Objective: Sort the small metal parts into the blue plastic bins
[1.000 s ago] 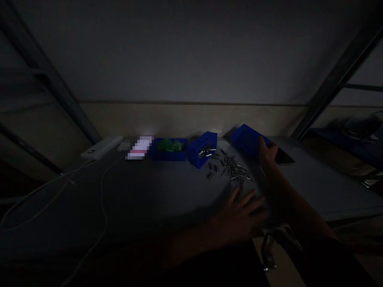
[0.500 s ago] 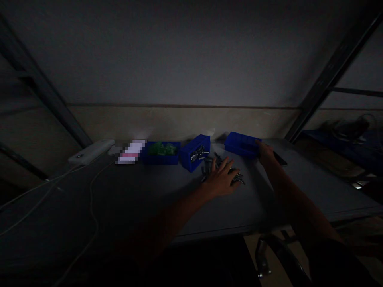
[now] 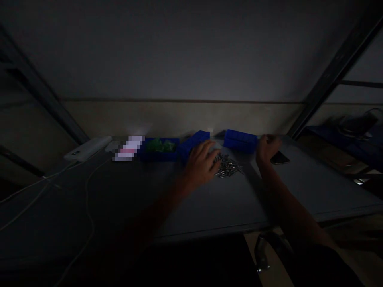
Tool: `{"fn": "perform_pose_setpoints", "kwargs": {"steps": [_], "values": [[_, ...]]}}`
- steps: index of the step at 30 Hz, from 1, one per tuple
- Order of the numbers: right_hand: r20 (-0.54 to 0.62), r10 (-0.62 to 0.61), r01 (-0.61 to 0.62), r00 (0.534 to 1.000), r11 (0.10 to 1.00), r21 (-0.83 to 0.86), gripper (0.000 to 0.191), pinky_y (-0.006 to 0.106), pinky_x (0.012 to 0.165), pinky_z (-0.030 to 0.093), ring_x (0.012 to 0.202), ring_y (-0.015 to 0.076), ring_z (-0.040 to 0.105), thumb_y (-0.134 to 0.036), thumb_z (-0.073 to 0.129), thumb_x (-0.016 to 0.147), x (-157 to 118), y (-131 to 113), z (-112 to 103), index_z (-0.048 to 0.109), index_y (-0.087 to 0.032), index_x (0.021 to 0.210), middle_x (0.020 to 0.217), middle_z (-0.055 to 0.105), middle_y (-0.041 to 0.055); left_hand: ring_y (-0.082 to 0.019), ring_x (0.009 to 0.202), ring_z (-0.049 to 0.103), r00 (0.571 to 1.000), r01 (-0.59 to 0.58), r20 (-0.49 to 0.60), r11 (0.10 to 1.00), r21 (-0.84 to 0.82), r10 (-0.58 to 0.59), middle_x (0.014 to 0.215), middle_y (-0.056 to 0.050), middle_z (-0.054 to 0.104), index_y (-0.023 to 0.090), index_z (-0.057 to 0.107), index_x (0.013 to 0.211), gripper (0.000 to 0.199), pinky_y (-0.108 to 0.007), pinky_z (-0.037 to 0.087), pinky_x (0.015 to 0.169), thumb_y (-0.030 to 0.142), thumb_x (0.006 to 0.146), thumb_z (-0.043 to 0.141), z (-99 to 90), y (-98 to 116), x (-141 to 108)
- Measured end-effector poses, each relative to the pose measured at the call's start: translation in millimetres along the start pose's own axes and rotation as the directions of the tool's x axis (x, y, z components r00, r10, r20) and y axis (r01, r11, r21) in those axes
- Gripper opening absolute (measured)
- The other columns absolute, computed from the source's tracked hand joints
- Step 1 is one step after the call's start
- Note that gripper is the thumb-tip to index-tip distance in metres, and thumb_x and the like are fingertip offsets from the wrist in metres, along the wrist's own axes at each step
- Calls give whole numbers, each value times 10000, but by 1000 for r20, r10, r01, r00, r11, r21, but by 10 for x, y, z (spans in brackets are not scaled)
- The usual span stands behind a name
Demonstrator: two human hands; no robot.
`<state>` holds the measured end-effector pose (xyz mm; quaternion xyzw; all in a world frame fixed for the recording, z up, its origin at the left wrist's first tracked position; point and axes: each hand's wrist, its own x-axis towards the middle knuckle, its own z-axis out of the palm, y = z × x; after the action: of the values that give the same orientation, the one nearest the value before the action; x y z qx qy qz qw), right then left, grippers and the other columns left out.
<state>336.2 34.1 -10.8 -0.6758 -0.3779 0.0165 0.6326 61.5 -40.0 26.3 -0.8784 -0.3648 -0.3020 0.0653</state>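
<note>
My left hand [image 3: 203, 162] is open, fingers spread, just in front of the middle blue bin [image 3: 187, 148], and it hides much of that bin and its contents. To its right a pile of small metal pins or screws [image 3: 229, 166] lies loose on the table; their exact kind is too dark to make out. The right blue bin [image 3: 241, 141] stands behind the pile, near the wall. Beside that bin's right end is my right hand [image 3: 267, 148], raised with its fingers loosely curled and slightly blurred, with nothing visible in it.
A third blue bin [image 3: 160, 155] holds green plastic packets [image 3: 161, 145]. Further left are a blurred-out lit screen [image 3: 129, 149] and a white device [image 3: 89, 148] with cables [image 3: 88, 195]. A dark phone [image 3: 280, 158] lies right of my right hand. Metal posts flank the table [image 3: 215, 211].
My left hand has moved left off the metal pile, toward the middle bin. The right hand has let go of the right bin's edge and lifted; that bin's inside shows less now.
</note>
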Motion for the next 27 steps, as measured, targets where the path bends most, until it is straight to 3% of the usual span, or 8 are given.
{"fn": "perform_pose_setpoints", "kwargs": {"steps": [1,3,6,8,10,14,18,27], "values": [[-68,-91,87,993,995,-55,336,471,951,368,1110,296,467,-360,438,799,-114,-112,-5,551,-139,1026,1052,553,151,-241,1345,281,996,67,-65,998,10,-66,1363,-98,424,206,507,1197,329,-479,267,1096,338,915,399,-85,-91,-45],[95,-308,317,946,943,-101,323,452,937,385,1036,270,510,-379,429,836,-396,-334,54,561,-147,1018,1028,574,135,-250,1352,266,965,192,-182,981,13,-187,1364,-117,403,186,499,1189,322,-482,262,1100,318,906,418,-163,-276,-112],[584,-450,592,676,803,-67,293,391,908,417,1014,250,535,-345,486,825,-811,-567,260,586,-159,1029,1038,600,118,-268,1346,284,930,294,-222,955,-34,-294,1391,-140,350,178,450,1238,369,-487,292,1086,312,895,440,-77,-493,-155],[765,-422,696,486,716,-48,380,360,906,423,1054,246,532,-359,525,813,-981,-639,398,555,-148,1128,1123,579,127,-282,1326,327,926,304,-203,948,-98,-318,1395,-148,341,181,417,1271,404,-478,331,1069,292,885,460,33,-583,-163],[849,-347,746,397,661,-79,466,349,906,425,1076,248,533,-426,520,823,-1051,-678,496,517,-148,1197,1156,567,132,-289,1303,366,929,283,-201,946,-155,-311,1374,-151,369,183,413,1275,417,-466,350,1063,286,876,478,119,-638,-169],[887,-235,770,398,611,-184,562,355,880,437,1053,263,558,-561,450,837,-1070,-760,576,503,-156,1223,1146,571,148,-277,1265,412,930,249,-224,948,-199,-291,1320,-142,420,183,439,1244,398,-449,366,1060,287,865,499,172,-683,-184],[858,-196,753,475,595,-281,593,378,868,438,1051,280,555,-620,405,833,-1141,-861,604,539,-152,1171,1133,571,161,-264,1234,435,925,249,-238,945,-213,-297,1266,-137,446,171,479,1192,353,-434,375,1052,268,854,514,169,-684,-191],[838,-128,720,531,590,-366,528,411,894,426,1100,304,524,-517,451,827,-1199,-915,655,489,-148,1203,1176,534,164,-252,1193,453,925,242,-240,943,-226,-295,1221,-124,440,170,481,1184,356,-421,381,1043,267,846,530,171,-660,-203]]}}
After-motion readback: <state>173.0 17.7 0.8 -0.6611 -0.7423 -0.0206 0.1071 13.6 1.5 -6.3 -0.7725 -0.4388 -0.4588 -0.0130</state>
